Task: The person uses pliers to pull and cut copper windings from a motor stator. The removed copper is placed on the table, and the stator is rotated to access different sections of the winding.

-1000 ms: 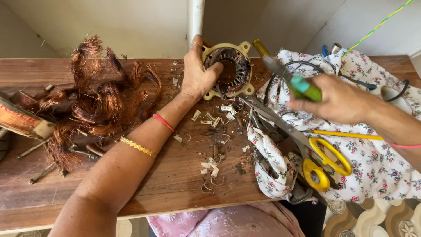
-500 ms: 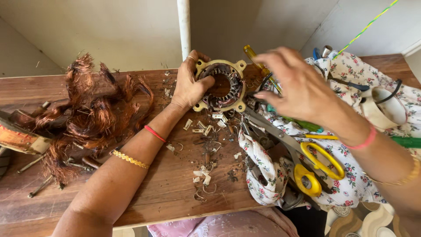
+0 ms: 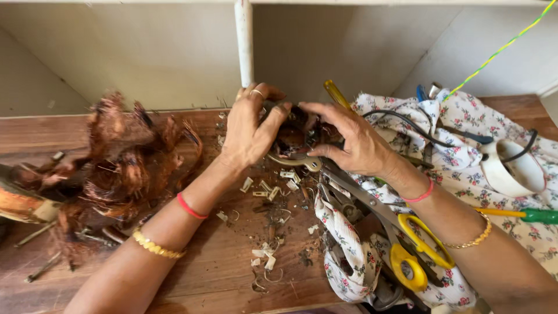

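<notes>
A round metal motor stator (image 3: 293, 152) with dark windings sits tilted up on the wooden table (image 3: 215, 273), at the back centre. My left hand (image 3: 250, 129) grips its left side, fingers curled over the top rim. My right hand (image 3: 351, 139) holds its right side, fingertips reaching into the core. Most of the stator is hidden behind both hands. The green-handled screwdriver (image 3: 526, 215) lies on the floral cloth (image 3: 465, 151), right of my right forearm.
A big tangle of stripped copper wire (image 3: 125, 166) lies left. White insulation scraps (image 3: 270, 192) litter the wood. Yellow-handled scissors (image 3: 410, 247), a roll of white tape (image 3: 514, 168), black cables and a yellow-handled tool (image 3: 337, 94) rest on or near the cloth. A white post (image 3: 244, 40) stands behind.
My right hand put down the green-handled screwdriver and moved left onto the stator. Both hands now hold the stator and have tipped it up from lying flat.
</notes>
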Action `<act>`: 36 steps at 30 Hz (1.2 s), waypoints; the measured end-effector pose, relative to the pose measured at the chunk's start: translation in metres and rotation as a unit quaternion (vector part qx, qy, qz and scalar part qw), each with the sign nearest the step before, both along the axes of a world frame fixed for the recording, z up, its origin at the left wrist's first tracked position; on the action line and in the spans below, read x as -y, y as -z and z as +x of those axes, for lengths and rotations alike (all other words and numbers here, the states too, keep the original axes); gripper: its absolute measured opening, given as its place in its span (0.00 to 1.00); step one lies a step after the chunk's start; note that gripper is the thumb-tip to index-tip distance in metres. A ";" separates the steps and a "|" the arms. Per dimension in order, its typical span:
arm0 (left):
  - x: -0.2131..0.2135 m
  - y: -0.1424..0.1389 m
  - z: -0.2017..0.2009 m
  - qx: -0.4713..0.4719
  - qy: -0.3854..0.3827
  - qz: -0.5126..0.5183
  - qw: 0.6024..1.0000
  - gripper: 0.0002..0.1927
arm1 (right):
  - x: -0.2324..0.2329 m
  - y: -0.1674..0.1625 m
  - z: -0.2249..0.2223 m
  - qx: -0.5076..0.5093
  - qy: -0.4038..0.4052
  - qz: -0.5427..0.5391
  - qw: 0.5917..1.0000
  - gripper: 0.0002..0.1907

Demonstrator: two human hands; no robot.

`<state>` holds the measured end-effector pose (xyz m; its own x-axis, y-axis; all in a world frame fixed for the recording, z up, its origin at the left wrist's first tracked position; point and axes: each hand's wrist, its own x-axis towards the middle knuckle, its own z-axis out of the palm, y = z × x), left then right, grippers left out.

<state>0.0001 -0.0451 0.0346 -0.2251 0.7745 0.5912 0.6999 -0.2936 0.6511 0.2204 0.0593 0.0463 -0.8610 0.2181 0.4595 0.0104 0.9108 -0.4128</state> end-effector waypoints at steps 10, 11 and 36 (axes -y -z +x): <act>0.028 -0.007 0.026 -0.084 0.103 -0.004 0.991 0.22 | 0.011 -0.005 0.001 -0.015 0.017 0.071 0.997 0.37; 0.026 -0.003 0.026 -0.112 0.100 0.018 0.989 0.20 | 0.011 -0.005 0.002 -0.011 0.018 0.071 0.997 0.38; 0.020 0.017 0.039 -0.088 0.032 0.043 0.995 0.16 | 0.012 -0.004 -0.003 -0.043 0.062 0.096 0.993 0.09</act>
<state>0.0386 -0.0648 0.0172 -0.0637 0.7291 0.6814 0.7795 -0.3899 0.4902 0.2169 0.0472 0.0503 -0.7887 0.2212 0.5736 0.0996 0.9667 -0.2357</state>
